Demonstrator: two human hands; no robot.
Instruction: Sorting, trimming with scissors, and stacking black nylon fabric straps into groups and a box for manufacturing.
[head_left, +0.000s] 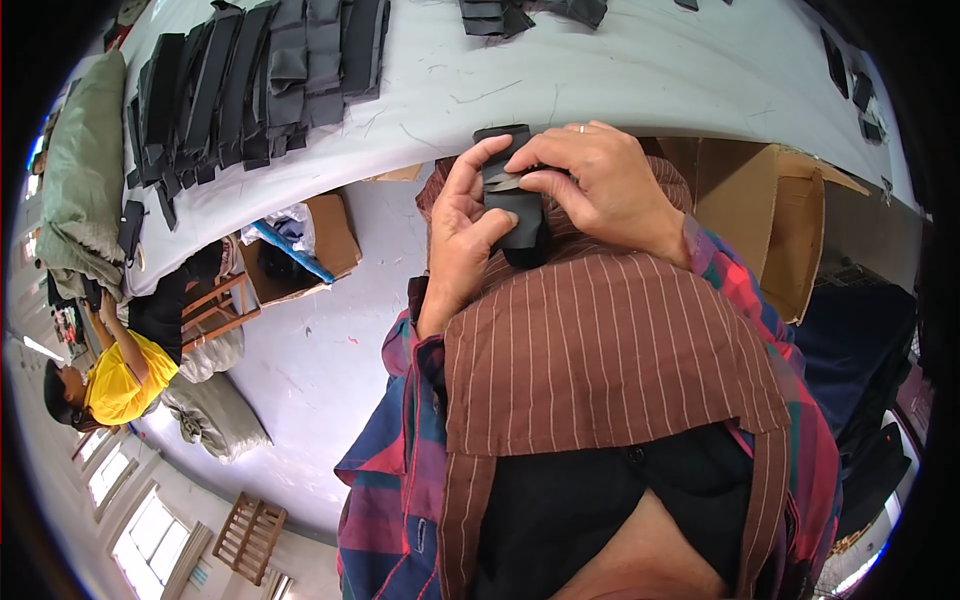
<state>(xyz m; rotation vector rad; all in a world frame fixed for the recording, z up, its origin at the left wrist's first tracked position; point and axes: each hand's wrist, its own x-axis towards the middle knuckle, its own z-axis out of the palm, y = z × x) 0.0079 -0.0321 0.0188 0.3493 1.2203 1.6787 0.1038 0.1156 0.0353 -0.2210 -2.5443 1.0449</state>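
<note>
A folded piece of dark grey fabric (517, 230) is pinched between the thumb and fingers of my left hand (463, 225), just off the table's near edge. My right hand (600, 180), with a ring on one finger, is closed on small thread snips (505, 183). Their pale metal blades lie across the middle of the fabric, and the rest of the snips is hidden by my fingers. Both hands are close together above my brown striped apron (600, 340).
The white-covered table (430, 90) carries rows of dark fabric strips (250, 80) at the left and smaller pieces (495, 15) farther back. Cardboard boxes stand below, one left (335, 235), one right (740, 210). A person in yellow (130, 380) works at the far left.
</note>
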